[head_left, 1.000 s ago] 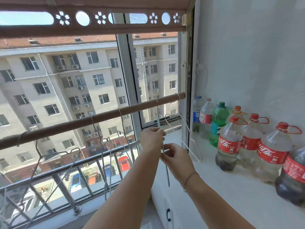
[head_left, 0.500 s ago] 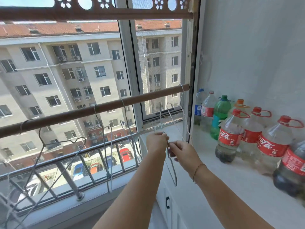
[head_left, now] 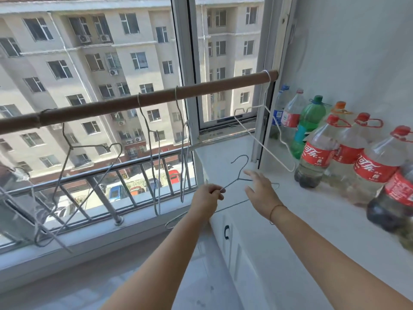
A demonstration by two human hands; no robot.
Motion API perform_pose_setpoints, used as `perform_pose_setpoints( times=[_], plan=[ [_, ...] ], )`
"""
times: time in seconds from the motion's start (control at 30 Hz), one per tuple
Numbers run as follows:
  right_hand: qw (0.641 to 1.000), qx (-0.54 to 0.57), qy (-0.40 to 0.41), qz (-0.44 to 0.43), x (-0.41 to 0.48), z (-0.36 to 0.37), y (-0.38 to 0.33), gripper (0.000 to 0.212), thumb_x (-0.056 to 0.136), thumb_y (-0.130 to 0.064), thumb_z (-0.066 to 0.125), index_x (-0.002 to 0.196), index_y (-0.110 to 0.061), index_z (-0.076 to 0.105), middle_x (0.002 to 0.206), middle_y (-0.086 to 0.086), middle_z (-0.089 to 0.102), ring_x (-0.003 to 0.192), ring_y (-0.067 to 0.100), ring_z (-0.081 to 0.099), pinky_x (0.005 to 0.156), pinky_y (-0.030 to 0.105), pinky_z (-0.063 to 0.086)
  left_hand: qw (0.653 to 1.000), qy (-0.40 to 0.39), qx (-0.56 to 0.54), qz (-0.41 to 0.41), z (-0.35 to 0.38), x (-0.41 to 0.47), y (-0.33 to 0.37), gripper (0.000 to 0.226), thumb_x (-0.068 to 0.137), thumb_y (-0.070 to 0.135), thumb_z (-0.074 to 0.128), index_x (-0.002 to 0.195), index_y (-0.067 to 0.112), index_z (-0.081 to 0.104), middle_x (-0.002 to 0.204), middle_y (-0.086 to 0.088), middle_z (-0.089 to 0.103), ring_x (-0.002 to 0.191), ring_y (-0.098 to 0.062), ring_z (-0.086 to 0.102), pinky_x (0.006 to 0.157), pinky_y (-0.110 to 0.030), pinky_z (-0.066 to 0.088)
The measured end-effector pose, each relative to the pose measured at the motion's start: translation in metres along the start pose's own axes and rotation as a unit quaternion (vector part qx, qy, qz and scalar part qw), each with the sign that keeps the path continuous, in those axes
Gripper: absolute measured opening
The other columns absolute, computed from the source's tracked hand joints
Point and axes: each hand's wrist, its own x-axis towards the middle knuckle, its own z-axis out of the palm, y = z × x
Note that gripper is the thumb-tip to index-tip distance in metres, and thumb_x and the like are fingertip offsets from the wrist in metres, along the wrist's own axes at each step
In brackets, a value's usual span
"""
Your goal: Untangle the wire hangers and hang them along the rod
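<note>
Below the rod point(head_left: 111, 106) w/ 4 hangers point(head_left: 257, 138), L hand point(head_left: 206, 196) pinches a 5th hanger point(head_left: 243, 168) — R hand point(head_left: 261, 191) grip wide, empty.

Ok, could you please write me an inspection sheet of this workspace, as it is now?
Surface: white ledge, with bottles along the wall.
Job's things: rod carries at least four hangers, with a white hanger at its right end; grey hanger is off the rod.
Clutter: bottles, mostly red-labelled.
Grippers: left hand pinches the grey hanger; right hand is open beside it.
Cables: nothing seen.
Surroundings: window, railing, buildings outside.
</note>
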Motion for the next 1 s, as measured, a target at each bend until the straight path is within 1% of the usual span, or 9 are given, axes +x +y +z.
perform_pose_setpoints(
  times=[0.13,0.2,0.27,0.33,0.4,0.5,0.57,0.77,1.0],
  plan=[
    [0.999,-0.02,-0.033,0.014,-0.012,-0.01,0.005,0.019,0.089,-0.016,0.048,0.101,-0.019,0.063,0.101,0.004,0.067,0.097,0.024,0.059,0.087,0.036,0.046,0.997,-0.021,0.064,0.046,-0.007,-0.003,-0.006,0.024,0.093,0.007,0.045,0.094,0.01,0.069,0.085,-0.003,0.066,0.081,-0.02,0.058,0.071,-0.027,0.043],
    [0.998,0.012,-0.052,0.039,-0.023,-0.02,0.003,0.015,0.089,-0.015,0.049,0.084,-0.02,0.062,0.076,0.001,0.064,0.076,0.021,0.06,0.074,0.033,0.048,0.991,-0.013,0.106,0.076,-0.006,-0.003,-0.008,0.022,0.092,0.009,0.049,0.097,0.011,0.071,0.096,-0.004,0.066,0.089,-0.021,0.058,0.077,-0.026,0.041],
    [0.994,0.068,-0.064,0.062,-0.035,-0.029,-0.002,0.017,0.089,-0.012,0.049,0.08,-0.015,0.063,0.063,0.0,0.059,0.061,0.018,0.055,0.064,0.031,0.051,0.983,0.028,0.152,0.096,-0.001,-0.006,-0.009,0.018,0.09,0.017,0.057,0.102,0.014,0.07,0.112,-0.007,0.059,0.107,-0.021,0.051,0.091,-0.027,0.037],
    [0.98,0.158,-0.068,0.1,-0.046,-0.036,-0.009,0.017,0.09,-0.008,0.048,0.085,-0.006,0.064,0.059,0.004,0.054,0.054,0.018,0.051,0.051,0.029,0.051,0.98,0.095,0.148,0.088,0.007,-0.014,-0.005,0.023,0.087,0.026,0.062,0.106,0.014,0.065,0.117,-0.008,0.054,0.115,-0.021,0.045,0.099,-0.03,0.034],
    [0.961,0.236,-0.069,0.129,-0.055,-0.041,-0.015,0.016,0.091,-0.005,0.047,0.088,-0.001,0.062,0.058,0.007,0.05,0.049,0.019,0.048,0.044,0.027,0.049,0.985,0.129,0.095,0.071,0.015,-0.022,0.004,0.026,0.086,0.033,0.062,0.102,0.012,0.063,0.107,-0.006,0.058,0.106,-0.021,0.051,0.094,-0.033,0.041],
    [0.946,0.291,-0.057,0.133,-0.06,-0.047,-0.023,0.016,0.091,-0.005,0.048,0.091,-0.002,0.063,0.057,0.007,0.05,0.045,0.017,0.048,0.04,0.024,0.046,0.996,0.018,-0.087,0.007,0.022,-0.037,0.033,0.028,0.089,0.038,0.058,0.083,0.011,0.065,0.081,-0.002,0.065,0.077,-0.016,0.06,0.08,-0.034,0.049],
    [0.944,0.304,-0.025,0.123,-0.057,-0.05,-0.026,0.015,0.091,-0.006,0.049,0.091,-0.003,0.064,0.057,0.007,0.052,0.044,0.016,0.05,0.039,0.022,0.043,0.985,-0.044,-0.163,-0.024,0.024,-0.044,0.051,0.024,0.089,0.034,0.06,0.076,0.015,0.067,0.076,-0.001,0.068,0.073,-0.016,0.061,0.079,-0.031,0.053],
    [0.936,0.345,0.022,0.072,-0.035,-0.067,-0.05,0.013,0.091,-0.018,0.054,0.088,-0.009,0.062,0.054,0.007,0.055,0.04,0.014,0.051,0.038,0.021,0.038,0.981,-0.049,-0.19,-0.007,0.02,-0.035,0.094,0.005,0.083,0.02,0.068,0.079,0.018,0.069,0.078,-0.005,0.066,0.074,-0.015,0.058,0.068,-0.023,0.049],
    [0.938,0.34,0.067,0.016,0.006,-0.083,-0.089,0.018,0.092,-0.02,0.053,0.093,-0.008,0.066,0.054,0.008,0.059,0.033,0.008,0.042,0.035,0.018,0.033,0.979,0.002,-0.202,-0.009,-0.002,-0.004,0.145,0.014,0.081,0.019,0.07,0.081,0.005,0.07,0.069,-0.008,0.06,0.062,-0.017,0.053,0.059,-0.024,0.047]
  ],
)
